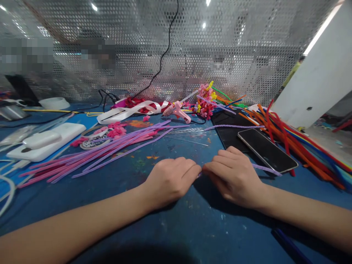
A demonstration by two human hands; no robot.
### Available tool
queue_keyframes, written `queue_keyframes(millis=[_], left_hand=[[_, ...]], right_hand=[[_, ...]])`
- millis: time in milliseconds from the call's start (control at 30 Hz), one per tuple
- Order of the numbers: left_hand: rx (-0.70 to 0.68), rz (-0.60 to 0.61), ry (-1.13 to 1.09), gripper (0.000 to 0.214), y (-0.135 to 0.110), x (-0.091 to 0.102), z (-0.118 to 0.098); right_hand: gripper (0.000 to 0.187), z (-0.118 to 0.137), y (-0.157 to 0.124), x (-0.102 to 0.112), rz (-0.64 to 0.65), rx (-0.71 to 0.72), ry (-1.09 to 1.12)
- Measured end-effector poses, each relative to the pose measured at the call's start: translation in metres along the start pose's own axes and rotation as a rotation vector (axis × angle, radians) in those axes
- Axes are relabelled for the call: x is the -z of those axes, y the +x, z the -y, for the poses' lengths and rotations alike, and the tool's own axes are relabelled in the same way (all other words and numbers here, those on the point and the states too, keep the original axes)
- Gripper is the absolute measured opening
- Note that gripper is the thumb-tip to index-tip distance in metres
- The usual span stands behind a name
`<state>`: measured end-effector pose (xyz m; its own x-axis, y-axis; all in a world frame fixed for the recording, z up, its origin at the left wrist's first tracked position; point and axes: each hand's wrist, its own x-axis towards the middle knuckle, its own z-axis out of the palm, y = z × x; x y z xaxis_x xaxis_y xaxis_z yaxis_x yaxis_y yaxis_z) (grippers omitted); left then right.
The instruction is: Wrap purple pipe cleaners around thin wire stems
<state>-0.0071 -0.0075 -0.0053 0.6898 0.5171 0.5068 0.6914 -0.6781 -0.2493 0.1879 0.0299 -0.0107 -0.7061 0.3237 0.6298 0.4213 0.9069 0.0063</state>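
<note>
My left hand [174,179] and my right hand [236,176] meet fingertip to fingertip low over the blue table, both with fingers curled closed. A light purple pipe cleaner [266,170] comes out behind my right hand, toward the phone. A small purple bit shows at my left fingertips, apparently the same pipe cleaner; most of it is hidden by my fingers. Beyond my left hand lies a bundle of pink and purple pipe cleaners [110,150]. Several thin metal wires [189,132] lie past the hands.
A phone [268,150] lies right, near orange, red and blue pipe cleaners [308,150]. At the back are a pink glue gun [177,110], white ribbon [129,113] and a pink flower bunch [205,99], before a perforated metal screen [132,66]. A white power strip [49,141] sits left.
</note>
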Motion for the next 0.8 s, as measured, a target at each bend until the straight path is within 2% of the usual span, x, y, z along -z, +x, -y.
queue_keyframes(millis=[100,200,300,467,533,567,600,633,700,767,800], left_hand=[[-0.049,-0.069,0.047,0.017,-0.001,0.001,0.001],[0.042,-0.021,-0.106,0.017,0.001,0.003,0.002],[0.245,0.185,-0.535,0.019,0.007,0.009,0.007],[0.794,0.68,-1.607,0.018,0.017,0.014,0.015],[0.92,0.815,-1.874,0.019,0.02,0.014,0.013],[0.952,0.824,-1.916,0.02,0.02,0.015,0.011],[0.964,0.786,-1.892,0.02,0.021,0.015,0.009],[0.963,0.697,-1.8,0.02,0.021,0.015,0.007],[0.886,0.436,-1.45,0.018,0.018,0.015,0.003],[0.671,0.204,-1.027,0.014,0.014,0.015,0.001],[0.538,0.135,-0.838,0.014,0.011,0.014,0.0]], right_hand=[[0.017,0.0,0.0,0.0,-0.003,-0.004,-0.001],[0.018,-0.001,0.0,0.0,-0.021,0.041,-0.046],[0.017,-0.003,-0.001,0.001,-0.042,0.147,-0.087],[0.014,-0.004,-0.002,0.011,-0.179,0.358,-0.086],[0.012,-0.004,-0.003,0.014,-0.247,0.421,-0.097],[0.012,-0.004,-0.003,0.014,-0.263,0.43,-0.105],[0.011,-0.004,-0.003,0.014,-0.266,0.417,-0.112],[0.011,-0.004,-0.003,0.013,-0.253,0.38,-0.115],[0.011,-0.004,-0.002,0.009,-0.205,0.254,-0.095],[0.013,-0.003,0.0,0.006,-0.151,0.12,-0.044],[0.014,-0.002,0.0,0.005,-0.13,0.073,-0.014]])
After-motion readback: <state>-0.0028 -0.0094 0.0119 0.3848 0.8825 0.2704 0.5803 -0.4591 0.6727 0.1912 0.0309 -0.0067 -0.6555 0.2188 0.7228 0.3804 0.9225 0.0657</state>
